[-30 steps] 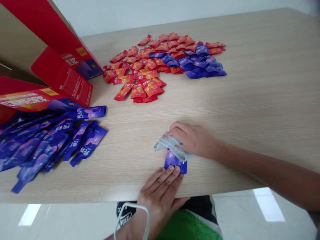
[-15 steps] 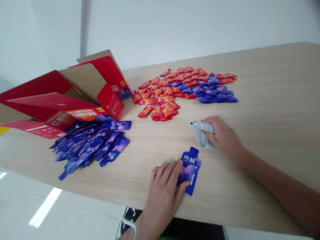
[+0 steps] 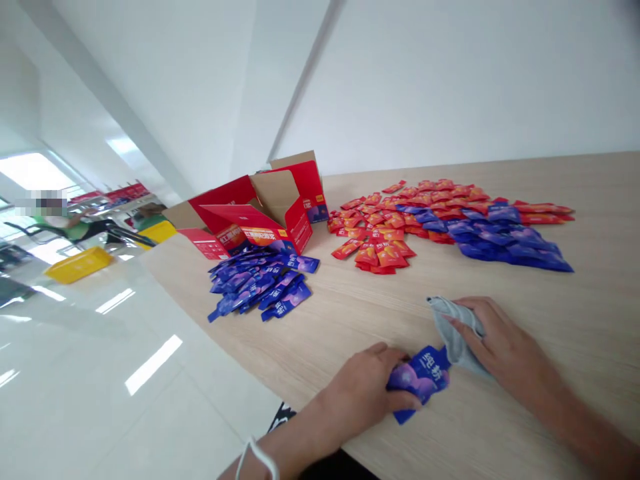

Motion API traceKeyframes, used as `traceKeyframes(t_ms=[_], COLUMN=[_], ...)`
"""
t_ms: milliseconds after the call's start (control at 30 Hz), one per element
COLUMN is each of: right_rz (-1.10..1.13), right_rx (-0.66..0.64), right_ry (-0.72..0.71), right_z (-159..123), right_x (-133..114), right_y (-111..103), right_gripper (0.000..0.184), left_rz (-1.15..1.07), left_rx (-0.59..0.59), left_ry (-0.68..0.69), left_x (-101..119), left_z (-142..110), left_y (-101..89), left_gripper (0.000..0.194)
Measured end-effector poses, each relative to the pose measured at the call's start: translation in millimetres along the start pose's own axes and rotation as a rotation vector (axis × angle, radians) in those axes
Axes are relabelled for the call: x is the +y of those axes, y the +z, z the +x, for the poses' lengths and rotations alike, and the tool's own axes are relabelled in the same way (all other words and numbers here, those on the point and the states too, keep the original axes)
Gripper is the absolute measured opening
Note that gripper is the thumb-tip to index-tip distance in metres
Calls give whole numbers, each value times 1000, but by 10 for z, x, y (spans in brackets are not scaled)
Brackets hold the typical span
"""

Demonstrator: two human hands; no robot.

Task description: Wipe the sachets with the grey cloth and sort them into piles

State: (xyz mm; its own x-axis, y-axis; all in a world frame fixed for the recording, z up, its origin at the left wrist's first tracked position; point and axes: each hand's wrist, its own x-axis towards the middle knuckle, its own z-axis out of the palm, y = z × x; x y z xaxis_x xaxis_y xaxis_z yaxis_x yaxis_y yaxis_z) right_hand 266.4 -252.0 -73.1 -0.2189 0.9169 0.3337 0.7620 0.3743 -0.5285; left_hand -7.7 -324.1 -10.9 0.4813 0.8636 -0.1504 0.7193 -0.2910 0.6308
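Observation:
Near the table's front edge, my left hand [image 3: 365, 390] grips a blue pouch [image 3: 425, 375] by its lower left side, fingers and thumb closed round it. The pouch bears white characters and purple fruit pictures, and its narrow neck points up and right. My right hand [image 3: 505, 343] is closed on a folded grey cloth [image 3: 453, 333], whose lower edge is against the pouch's neck. Left of my hands lies a heap of blue pouches [image 3: 255, 283]. Farther back spread red-orange pouches [image 3: 385, 233], with more blue pouches [image 3: 510, 237] stacked at their right.
Two open red cartons, a nearer one [image 3: 300, 230] and one behind it [image 3: 315, 193], stand at the table's back left. Beyond the table's left edge, a yellow crate [image 3: 80, 265] is on the shiny floor, and a person [image 3: 75, 227] sits in the distance. A white wall runs behind the table.
The view has swung left, showing more of the room. My left hand has taken hold of the pouch and tilted it rightward. The cloth and the pouch's neck have come together.

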Motion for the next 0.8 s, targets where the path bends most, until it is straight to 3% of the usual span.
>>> traceKeyframes(t_ms=[100, 200, 267, 400, 600, 700, 800], right_rz=[26, 55, 67, 95, 139, 144, 138], right_rx=[7, 26, 37, 19, 17, 14, -5], right_ry=[20, 19, 29, 65, 76, 96, 124], right_z=[-9, -6, 0, 6, -6, -13, -31], right_x=[32, 45, 44, 38, 106, 175, 225], right_y=[5, -2, -12, -22, 51, 100, 131], right_gripper=[49, 47, 44, 32, 29, 30, 28], left_rz=[4, 57, 148, 502, 690, 743, 766], left_rx=[71, 169, 261, 517, 658, 669, 657], left_ry=[50, 92, 122, 112, -136, -282, -385], left_x=[-88, -193, -314, -746, -1598, -1958, -2231], left_z=[-72, -244, -417, -836, -1251, -1257, -1148], left_y=[-65, -220, -420, -1059, -2134, -2477, -2666], left_gripper=[21, 19, 23, 33, 43, 44, 40])
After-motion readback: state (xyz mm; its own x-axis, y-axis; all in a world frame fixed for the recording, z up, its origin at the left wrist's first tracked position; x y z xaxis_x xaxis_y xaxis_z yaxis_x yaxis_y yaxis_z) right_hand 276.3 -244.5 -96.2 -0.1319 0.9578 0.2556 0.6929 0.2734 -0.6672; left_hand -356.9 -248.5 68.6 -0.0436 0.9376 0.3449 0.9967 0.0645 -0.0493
